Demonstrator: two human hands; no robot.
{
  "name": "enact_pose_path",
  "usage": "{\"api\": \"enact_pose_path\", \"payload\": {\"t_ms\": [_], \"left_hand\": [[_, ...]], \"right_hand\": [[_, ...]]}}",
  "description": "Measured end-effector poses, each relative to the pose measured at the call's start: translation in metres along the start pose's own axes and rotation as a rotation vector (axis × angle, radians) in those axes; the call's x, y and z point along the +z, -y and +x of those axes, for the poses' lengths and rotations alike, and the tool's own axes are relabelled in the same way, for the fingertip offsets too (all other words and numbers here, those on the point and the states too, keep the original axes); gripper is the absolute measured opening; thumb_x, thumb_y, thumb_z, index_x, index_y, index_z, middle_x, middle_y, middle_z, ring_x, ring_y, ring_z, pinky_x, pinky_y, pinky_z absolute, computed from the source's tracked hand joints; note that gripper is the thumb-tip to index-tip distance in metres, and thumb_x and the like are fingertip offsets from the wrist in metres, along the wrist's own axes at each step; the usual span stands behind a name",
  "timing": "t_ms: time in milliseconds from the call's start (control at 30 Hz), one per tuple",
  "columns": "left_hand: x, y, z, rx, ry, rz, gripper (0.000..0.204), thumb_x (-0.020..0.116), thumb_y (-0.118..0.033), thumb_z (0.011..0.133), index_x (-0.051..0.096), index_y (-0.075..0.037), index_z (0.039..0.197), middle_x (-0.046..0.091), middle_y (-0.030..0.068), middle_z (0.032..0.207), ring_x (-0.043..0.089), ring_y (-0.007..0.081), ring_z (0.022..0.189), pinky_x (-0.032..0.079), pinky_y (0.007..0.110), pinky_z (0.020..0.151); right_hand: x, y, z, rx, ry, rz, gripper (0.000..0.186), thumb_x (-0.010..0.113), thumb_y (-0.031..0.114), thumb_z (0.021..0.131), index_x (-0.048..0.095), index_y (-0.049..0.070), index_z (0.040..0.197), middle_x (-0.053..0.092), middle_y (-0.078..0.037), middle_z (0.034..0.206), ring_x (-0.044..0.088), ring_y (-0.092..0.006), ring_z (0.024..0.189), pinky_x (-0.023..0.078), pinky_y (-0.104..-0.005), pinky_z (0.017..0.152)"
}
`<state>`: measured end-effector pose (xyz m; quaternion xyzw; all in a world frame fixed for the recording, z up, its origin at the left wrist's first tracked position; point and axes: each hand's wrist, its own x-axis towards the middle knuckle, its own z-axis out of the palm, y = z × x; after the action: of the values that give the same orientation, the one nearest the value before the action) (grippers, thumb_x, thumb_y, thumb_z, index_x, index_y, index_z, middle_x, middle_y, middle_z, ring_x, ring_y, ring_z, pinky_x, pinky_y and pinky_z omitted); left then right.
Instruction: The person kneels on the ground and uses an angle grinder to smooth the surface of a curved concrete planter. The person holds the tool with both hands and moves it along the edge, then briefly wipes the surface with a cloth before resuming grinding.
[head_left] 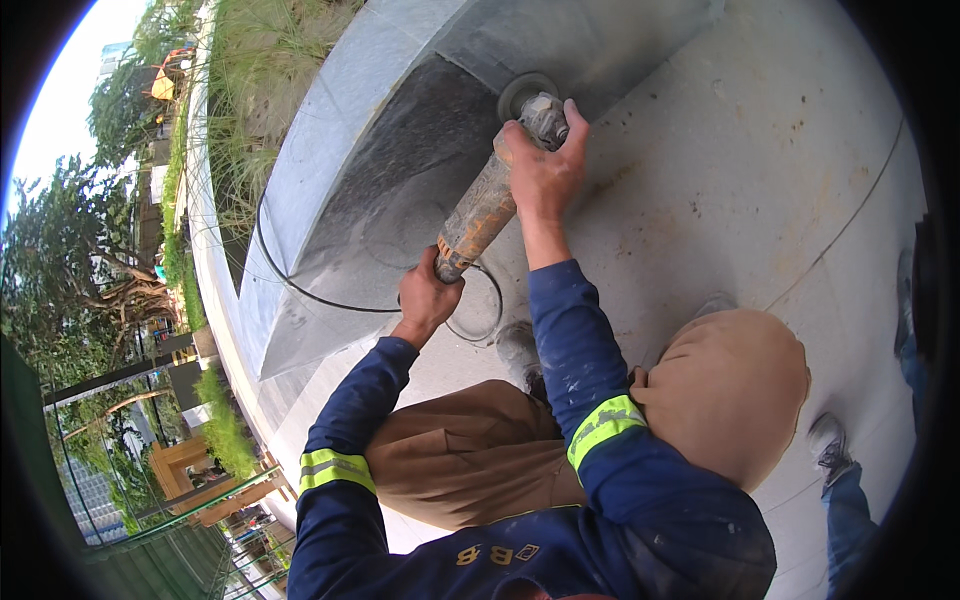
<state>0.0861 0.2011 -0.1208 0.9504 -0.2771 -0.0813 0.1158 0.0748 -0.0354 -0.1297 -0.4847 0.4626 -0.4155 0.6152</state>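
Note:
A dusty angle grinder with worn orange patches slants across the middle of the view. My left hand is wrapped round its rear end, where the black cord comes out. Further up, my right hand grips the body just behind the metal head. The round disc at the far end lies against or very close to the grey stone face of a low wall; I cannot tell if they touch. A darker stone panel is beside the tool on the left.
The black power cord loops over the wall's pale top and down to the floor. Grass grows behind the wall. At the right, another person's shoe stands on the stained floor. My bent knees are close below the grinder.

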Motion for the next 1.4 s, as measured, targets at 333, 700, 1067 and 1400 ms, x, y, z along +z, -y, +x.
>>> {"api": "enact_pose_path", "payload": {"t_ms": [333,700,1067,1400], "left_hand": [[-0.011,-0.011,0.009,0.040,-0.114,-0.102,0.043,0.073,-0.015,0.072,0.057,-0.007,0.112,0.070,0.0227,0.084,0.068,0.0446,0.078,0.054,0.049,0.067],[0.001,-0.009,0.009,0.032,-0.083,-0.103,0.045,0.073,-0.017,0.072,0.056,-0.007,0.112,0.069,0.0241,0.081,0.067,0.0463,0.076,0.054,0.051,0.066],[0.015,-0.007,0.008,0.018,-0.007,0.019,0.043,0.072,-0.016,0.073,0.056,-0.007,0.112,0.069,0.0213,0.078,0.068,0.0448,0.074,0.054,0.051,0.064],[0.011,-0.003,0.014,0.043,-0.117,-0.028,0.042,0.073,-0.017,0.074,0.053,-0.007,0.109,0.069,0.0217,0.078,0.067,0.0446,0.073,0.054,0.050,0.062]], "right_hand": [[0.008,0.042,-0.001,-0.150,0.023,0.127,0.075,0.081,0.023,0.073,0.048,0.005,0.137,0.057,-0.018,0.117,0.060,-0.0353,0.107,0.049,-0.0458,0.094],[0.002,0.035,0.007,-0.127,0.028,0.106,0.075,0.080,0.025,0.073,0.048,0.002,0.137,0.057,-0.020,0.119,0.059,-0.0349,0.110,0.048,-0.0447,0.094],[-0.004,-0.002,0.012,-0.012,-0.008,0.037,0.074,0.081,0.023,0.075,0.048,0.001,0.138,0.057,-0.021,0.126,0.059,-0.0360,0.114,0.048,-0.0441,0.098],[0.006,0.026,0.000,-0.197,0.062,0.145,0.075,0.081,0.017,0.077,0.045,-0.005,0.139,0.059,-0.020,0.122,0.059,-0.0257,0.111,0.047,-0.0373,0.098]]}}
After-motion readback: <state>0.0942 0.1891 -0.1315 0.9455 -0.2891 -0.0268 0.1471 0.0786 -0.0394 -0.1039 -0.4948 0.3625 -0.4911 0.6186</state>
